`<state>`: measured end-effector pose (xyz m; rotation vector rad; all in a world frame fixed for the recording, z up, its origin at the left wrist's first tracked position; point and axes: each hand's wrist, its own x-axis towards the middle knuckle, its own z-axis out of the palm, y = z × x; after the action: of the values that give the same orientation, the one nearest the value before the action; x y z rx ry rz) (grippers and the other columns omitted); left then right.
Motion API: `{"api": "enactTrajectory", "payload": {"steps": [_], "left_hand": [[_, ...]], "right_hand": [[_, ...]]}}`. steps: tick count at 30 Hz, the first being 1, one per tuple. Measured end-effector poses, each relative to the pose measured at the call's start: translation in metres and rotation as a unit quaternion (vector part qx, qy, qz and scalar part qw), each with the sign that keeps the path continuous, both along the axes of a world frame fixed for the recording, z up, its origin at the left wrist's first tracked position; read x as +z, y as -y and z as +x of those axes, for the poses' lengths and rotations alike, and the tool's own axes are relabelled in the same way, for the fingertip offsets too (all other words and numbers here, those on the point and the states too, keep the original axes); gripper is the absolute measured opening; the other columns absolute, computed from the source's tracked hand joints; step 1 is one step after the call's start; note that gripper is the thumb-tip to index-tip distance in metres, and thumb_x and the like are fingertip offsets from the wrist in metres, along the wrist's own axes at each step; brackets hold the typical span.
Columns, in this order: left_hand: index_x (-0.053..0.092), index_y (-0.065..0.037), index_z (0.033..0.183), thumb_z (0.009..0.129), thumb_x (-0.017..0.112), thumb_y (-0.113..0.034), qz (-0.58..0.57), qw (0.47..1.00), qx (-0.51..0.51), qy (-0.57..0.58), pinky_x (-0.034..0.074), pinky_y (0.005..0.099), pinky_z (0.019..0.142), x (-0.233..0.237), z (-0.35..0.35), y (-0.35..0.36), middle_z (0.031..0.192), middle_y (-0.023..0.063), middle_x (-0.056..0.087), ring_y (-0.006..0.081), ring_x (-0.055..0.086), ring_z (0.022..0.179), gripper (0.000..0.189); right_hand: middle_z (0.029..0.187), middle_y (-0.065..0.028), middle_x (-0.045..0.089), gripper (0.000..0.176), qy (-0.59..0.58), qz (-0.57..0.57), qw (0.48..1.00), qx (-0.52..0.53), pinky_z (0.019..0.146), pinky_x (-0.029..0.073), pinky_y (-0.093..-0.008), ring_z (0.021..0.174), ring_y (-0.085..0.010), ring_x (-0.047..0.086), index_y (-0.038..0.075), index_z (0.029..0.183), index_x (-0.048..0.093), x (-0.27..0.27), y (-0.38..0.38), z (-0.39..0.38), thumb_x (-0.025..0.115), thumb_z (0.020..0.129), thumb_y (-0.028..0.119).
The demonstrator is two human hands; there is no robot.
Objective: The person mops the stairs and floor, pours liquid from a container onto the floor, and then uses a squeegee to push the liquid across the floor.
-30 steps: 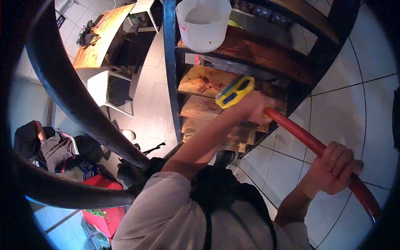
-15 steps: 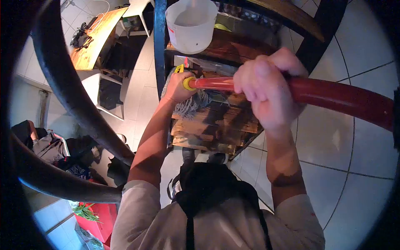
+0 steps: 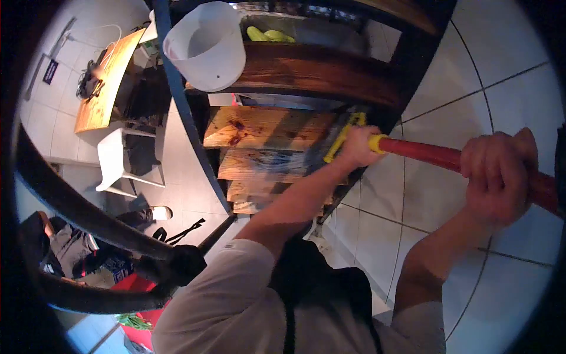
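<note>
A mop with a red pole (image 3: 421, 153) lies across the view at the right. My left hand (image 3: 361, 147) is closed round its lower end, beside the yellow clamp (image 3: 345, 138). Farther up the pole, my right hand (image 3: 497, 177) is wrapped round it. Grey mop strands (image 3: 283, 162), blurred by motion, hang over the wooden stair treads (image 3: 268, 127). On a higher step at the upper left stands a white bucket (image 3: 215, 56).
Yellow-green objects (image 3: 268, 35) lie behind the upper step. Dark curved railings (image 3: 82, 200) run along the left. Beyond them are a wooden table (image 3: 112, 82), a white chair (image 3: 112, 159) and a seated person (image 3: 71, 245), partly hidden.
Both hands and the mop have moved right across the stairs, the right hand also lower. The view has shifted, so the bucket appears farther left.
</note>
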<state>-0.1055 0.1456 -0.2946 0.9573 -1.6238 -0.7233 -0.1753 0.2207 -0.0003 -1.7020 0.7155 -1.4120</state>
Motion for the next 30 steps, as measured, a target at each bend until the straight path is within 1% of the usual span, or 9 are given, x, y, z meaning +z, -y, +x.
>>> {"api": "enactTrajectory", "payload": {"steps": [5, 10, 13, 18, 19, 20, 22, 24, 30], "left_hand": [[0.065, -0.011, 0.080, 0.058, 0.077, -0.036, 0.029, 0.991, -0.127, -0.028, 0.051, 0.0435, 0.069, -0.001, -0.037, -0.002, 0.076, 0.0131, 0.066, 0.0336, 0.064, 0.074, 0.035], [0.065, -0.013, 0.084, 0.060, 0.076, -0.038, -0.029, 0.976, -0.149, 0.159, 0.051, 0.0446, 0.067, 0.009, 0.045, 0.008, 0.076, 0.0124, 0.066, 0.0339, 0.064, 0.072, 0.036], [0.066, -0.014, 0.084, 0.060, 0.076, -0.041, -0.046, 0.973, -0.147, 0.171, 0.051, 0.0446, 0.067, 0.002, 0.105, 0.016, 0.075, 0.0108, 0.066, 0.0331, 0.064, 0.072, 0.038], [0.065, -0.010, 0.089, 0.058, 0.077, -0.037, 0.035, 0.954, -0.010, 0.297, 0.052, 0.0437, 0.068, 0.011, 0.245, 0.010, 0.081, 0.0143, 0.067, 0.0334, 0.065, 0.078, 0.043], [0.064, -0.009, 0.085, 0.057, 0.079, -0.030, 0.049, 0.978, -0.014, 0.200, 0.052, 0.0416, 0.067, -0.023, 0.275, 0.015, 0.081, 0.0145, 0.067, 0.0329, 0.065, 0.078, 0.038], [0.063, -0.008, 0.080, 0.057, 0.078, -0.022, 0.017, 0.970, 0.074, 0.231, 0.051, 0.0391, 0.064, 0.014, 0.299, -0.006, 0.077, 0.0148, 0.065, 0.0330, 0.064, 0.073, 0.031], [0.064, -0.007, 0.078, 0.058, 0.078, -0.019, -0.017, 0.962, 0.131, 0.237, 0.051, 0.0365, 0.061, 0.010, 0.344, -0.014, 0.072, 0.0144, 0.064, 0.0330, 0.063, 0.067, 0.028], [0.063, -0.007, 0.076, 0.058, 0.078, -0.019, -0.016, 0.967, 0.154, 0.200, 0.050, 0.0363, 0.059, 0.008, 0.339, -0.021, 0.069, 0.0139, 0.063, 0.0329, 0.063, 0.065, 0.027], [0.064, -0.006, 0.073, 0.057, 0.079, -0.024, -0.039, 0.972, 0.200, 0.119, 0.049, 0.0371, 0.058, -0.001, 0.282, -0.006, 0.066, 0.0130, 0.063, 0.0322, 0.063, 0.064, 0.028]], "right_hand": [[0.048, 0.0041, 0.033, 0.017, -0.018, -0.030, 0.998, -0.053, 0.040, 0.029, -0.0282, 0.038, -0.0090, 0.028, 0.011, 0.076, 0.040, -0.007, -0.018, -0.027, 0.050, 0.089, 0.010], [0.048, 0.0043, 0.034, 0.018, 0.089, -0.035, 0.994, 0.057, 0.038, 0.028, -0.0274, 0.038, -0.0090, 0.030, 0.013, 0.075, 0.042, -0.018, -0.024, -0.011, 0.053, 0.089, 0.013], [0.049, 0.0039, 0.035, 0.018, 0.078, -0.034, 0.991, 0.105, 0.040, 0.030, -0.0273, 0.040, -0.0094, 0.032, 0.013, 0.074, 0.043, -0.017, -0.012, 0.024, 0.053, 0.090, 0.015], [0.057, -0.0002, 0.040, 0.021, 0.091, -0.040, 0.980, 0.172, 0.049, 0.038, -0.0316, 0.049, -0.0132, 0.039, 0.010, 0.076, 0.042, -0.033, 0.021, 0.114, 0.053, 0.091, 0.020], [0.060, -0.0017, 0.041, 0.020, 0.085, -0.047, 0.980, 0.173, 0.051, 0.040, -0.0336, 0.051, -0.0147, 0.040, 0.010, 0.077, 0.042, -0.042, 0.026, 0.133, 0.053, 0.091, 0.020], [0.062, -0.0031, 0.043, 0.020, 0.080, -0.054, 0.980, 0.174, 0.053, 0.042, -0.0356, 0.053, -0.0161, 0.042, 0.009, 0.079, 0.042, -0.051, 0.031, 0.152, 0.053, 0.091, 0.021], [0.062, -0.0030, 0.043, 0.018, 0.152, -0.005, 0.969, 0.194, 0.053, 0.041, -0.0343, 0.053, -0.0157, 0.043, 0.009, 0.079, 0.042, -0.042, 0.017, 0.199, 0.051, 0.091, 0.019], [0.061, -0.0026, 0.043, 0.018, 0.234, -0.018, 0.943, 0.235, 0.052, 0.040, -0.0331, 0.051, -0.0150, 0.042, 0.009, 0.078, 0.041, -0.057, 0.014, 0.215, 0.050, 0.092, 0.016], [0.052, 0.0015, 0.037, 0.019, 0.088, 0.015, 0.982, 0.163, 0.048, 0.037, -0.0317, 0.044, -0.0121, 0.036, 0.011, 0.073, 0.038, -0.040, 0.035, 0.161, 0.043, 0.091, 0.013]]}}
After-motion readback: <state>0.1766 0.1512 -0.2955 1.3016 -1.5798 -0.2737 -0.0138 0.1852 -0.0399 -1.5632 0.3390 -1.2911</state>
